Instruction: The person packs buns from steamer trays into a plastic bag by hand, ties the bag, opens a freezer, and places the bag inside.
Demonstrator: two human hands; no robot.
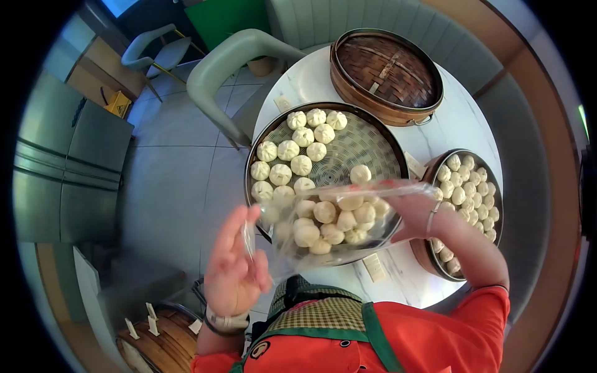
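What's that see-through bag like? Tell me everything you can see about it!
The bag is clear, thin and shiny, and looks like plastic. Lots of pale, round buns show through it, bunched in its middle. It stretches sideways between two hands: the right hand holds one end, and the other end meets the left hand's fingers. It's over the tray's near side; whether they touch, I can't tell.
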